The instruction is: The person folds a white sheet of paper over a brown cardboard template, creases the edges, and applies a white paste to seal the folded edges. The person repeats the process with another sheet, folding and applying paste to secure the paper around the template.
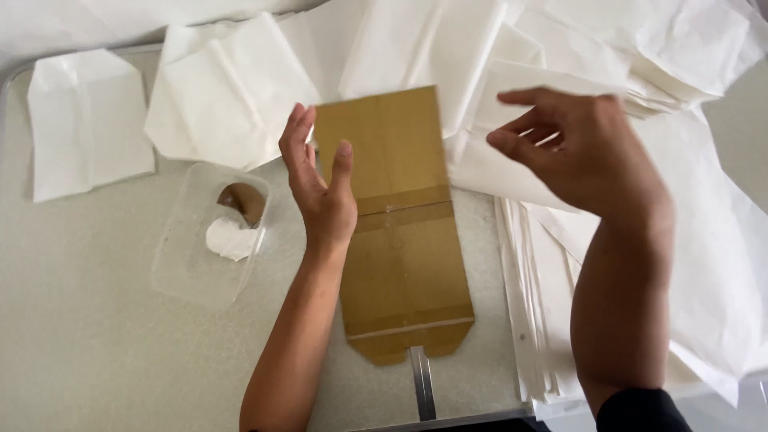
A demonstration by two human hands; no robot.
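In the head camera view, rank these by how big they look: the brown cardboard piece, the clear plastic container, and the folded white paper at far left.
1. brown cardboard piece
2. folded white paper and clear plastic container: they look about alike, so I won't rank them.
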